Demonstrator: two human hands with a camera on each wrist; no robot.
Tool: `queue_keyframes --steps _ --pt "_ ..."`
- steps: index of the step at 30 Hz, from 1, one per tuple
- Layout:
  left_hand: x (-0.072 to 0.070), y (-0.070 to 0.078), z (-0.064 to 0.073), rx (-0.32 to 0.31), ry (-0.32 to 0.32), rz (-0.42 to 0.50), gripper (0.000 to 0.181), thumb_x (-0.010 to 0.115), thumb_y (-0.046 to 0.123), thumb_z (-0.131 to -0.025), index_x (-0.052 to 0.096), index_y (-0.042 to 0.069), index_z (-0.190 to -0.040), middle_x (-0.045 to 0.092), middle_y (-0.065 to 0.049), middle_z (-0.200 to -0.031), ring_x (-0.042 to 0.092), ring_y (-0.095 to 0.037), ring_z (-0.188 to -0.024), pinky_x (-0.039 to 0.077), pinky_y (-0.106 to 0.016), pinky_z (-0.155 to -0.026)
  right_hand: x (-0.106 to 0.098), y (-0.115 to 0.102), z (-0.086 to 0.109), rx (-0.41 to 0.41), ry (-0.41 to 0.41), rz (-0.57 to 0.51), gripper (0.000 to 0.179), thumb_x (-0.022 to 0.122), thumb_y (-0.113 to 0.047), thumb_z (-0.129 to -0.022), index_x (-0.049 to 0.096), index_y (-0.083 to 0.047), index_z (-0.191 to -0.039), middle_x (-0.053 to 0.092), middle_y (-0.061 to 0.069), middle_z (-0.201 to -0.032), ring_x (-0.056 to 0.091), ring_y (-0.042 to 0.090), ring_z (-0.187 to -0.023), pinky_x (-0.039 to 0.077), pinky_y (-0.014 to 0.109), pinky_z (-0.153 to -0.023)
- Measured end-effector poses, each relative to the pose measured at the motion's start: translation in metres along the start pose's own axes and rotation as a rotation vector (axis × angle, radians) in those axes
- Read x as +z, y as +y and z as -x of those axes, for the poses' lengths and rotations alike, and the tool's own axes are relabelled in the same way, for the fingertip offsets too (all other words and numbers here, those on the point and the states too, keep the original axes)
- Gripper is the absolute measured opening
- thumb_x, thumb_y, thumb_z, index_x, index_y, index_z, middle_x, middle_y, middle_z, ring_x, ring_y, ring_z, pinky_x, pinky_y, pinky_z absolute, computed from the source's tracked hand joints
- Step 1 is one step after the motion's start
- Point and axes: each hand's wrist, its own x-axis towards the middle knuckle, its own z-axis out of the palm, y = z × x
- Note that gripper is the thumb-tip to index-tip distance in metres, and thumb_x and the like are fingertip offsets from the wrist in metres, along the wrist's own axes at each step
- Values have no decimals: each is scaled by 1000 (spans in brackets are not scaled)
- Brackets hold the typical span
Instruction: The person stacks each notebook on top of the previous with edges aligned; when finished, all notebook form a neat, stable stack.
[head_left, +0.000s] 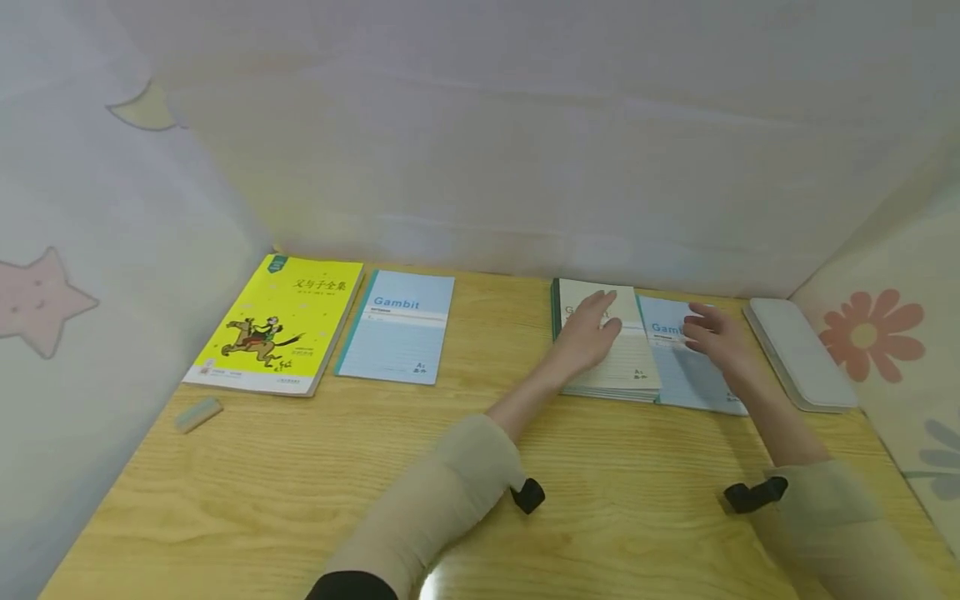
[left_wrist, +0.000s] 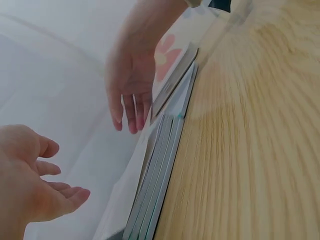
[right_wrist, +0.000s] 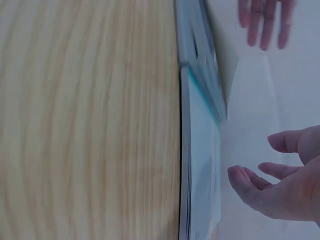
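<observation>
My left hand (head_left: 590, 336) hovers over a stack of cream notebooks (head_left: 611, 371) with dark green spines, its fingers loosely bent and gripping nothing. In the left wrist view the stacked edges (left_wrist: 155, 175) show beneath that hand (left_wrist: 35, 180), with a gap between. My right hand (head_left: 716, 342) is above a blue notebook (head_left: 690, 383) that lies against the stack's right side. Relaxed, apart fingers on this hand (right_wrist: 280, 185) hold nothing in the right wrist view, where the blue notebook (right_wrist: 202, 150) lies below it.
Farther left lie another blue notebook (head_left: 397, 333) and a yellow book (head_left: 277, 325) with a horse drawing. A small eraser-like block (head_left: 198, 415) sits in front of the book. At the right is a white flat case (head_left: 798, 354). Fabric walls (head_left: 480, 150) enclose the wooden table (head_left: 300, 483).
</observation>
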Motion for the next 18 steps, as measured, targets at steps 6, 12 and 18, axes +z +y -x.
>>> queue_keyframes --steps 6,12,18 --pt "34 15 -13 27 -91 86 55 42 26 -109 33 15 -162 31 -3 -170 27 -22 -159 27 -39 -130 -17 6 1 -4 -8 117 68 47 -33 -109 22 3 -161 37 40 -155 48 54 -137 59 18 -89" --pt "70 34 -23 -125 -106 151 60 42 36 -108 27 23 -164 23 4 -172 19 -15 -161 22 -38 -132 -31 10 2 -9 -41 165 67 44 -31 -110 22 8 -159 35 43 -153 43 57 -138 59 19 -88" --pt "92 50 -30 -237 -36 224 69 42 40 -102 23 18 -165 18 -4 -174 12 -25 -163 19 -40 -133 -46 18 4 43 -98 154 73 41 -36 -111 14 10 -160 27 43 -158 38 59 -141 60 22 -88"
